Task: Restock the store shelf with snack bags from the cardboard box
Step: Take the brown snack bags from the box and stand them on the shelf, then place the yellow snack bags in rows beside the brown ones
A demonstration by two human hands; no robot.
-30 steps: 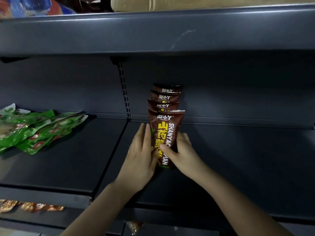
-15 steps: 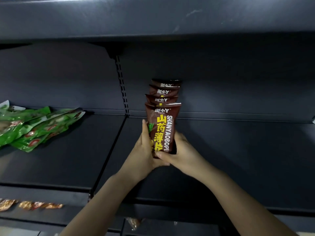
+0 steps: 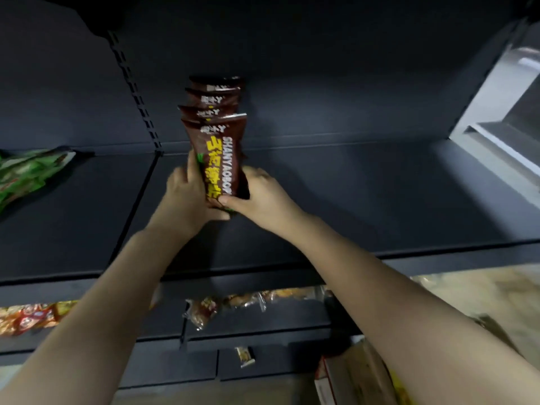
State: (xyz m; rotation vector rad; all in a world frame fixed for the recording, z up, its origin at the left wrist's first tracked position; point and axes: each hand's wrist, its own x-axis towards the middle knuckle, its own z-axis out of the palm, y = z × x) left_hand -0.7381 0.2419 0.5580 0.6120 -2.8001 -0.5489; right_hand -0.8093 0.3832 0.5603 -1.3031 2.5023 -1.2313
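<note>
A row of brown snack bags (image 3: 217, 147) with yellow lettering stands upright on the dark shelf (image 3: 350, 200), one behind another toward the back wall. My left hand (image 3: 187, 197) holds the front bag from its left side, fingers along its edge. My right hand (image 3: 263, 197) grips the same bag from the right, thumb across its lower front. The cardboard box (image 3: 353, 375) shows at the bottom right, partly hidden by my right forearm.
Green snack bags (image 3: 26, 173) lie on the same shelf at far left. A slotted upright (image 3: 134, 92) divides the back wall. Lower shelves hold orange packets (image 3: 29, 317) and clear-wrapped snacks (image 3: 222, 305). A pale floor shows at right.
The view has tilted downward, so lower shelves and the box now show. Both hands stay on the front brown bag, which sits slightly closer against the row.
</note>
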